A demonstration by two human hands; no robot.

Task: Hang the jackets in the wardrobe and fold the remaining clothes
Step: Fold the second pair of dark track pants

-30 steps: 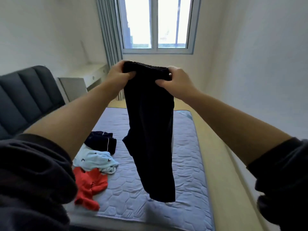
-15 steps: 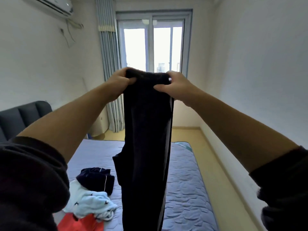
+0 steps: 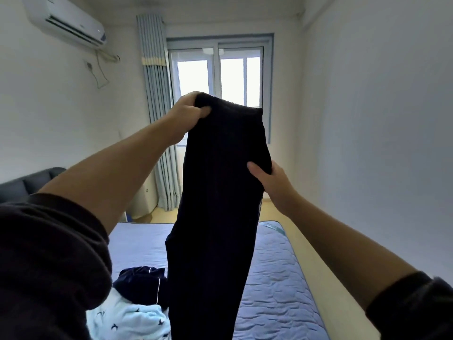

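A pair of black trousers hangs lengthwise in front of me, above the bed. My left hand grips the waistband at its top left corner. My right hand is lower and pinches the right edge of the trousers, thumb on the front. On the mattress at lower left lie a dark navy garment with white piping and a light blue printed garment. The trousers' lower end runs out of view at the bottom.
A blue quilted mattress fills the lower middle, with wooden floor to its right along a white wall. A window and striped curtain are ahead. A dark headboard stands at left, an air conditioner above.
My right hand has left the waistband and slid down the trousers' right edge. My view has tilted upward, so the red garment is out of sight. My left hand still holds the waistband.
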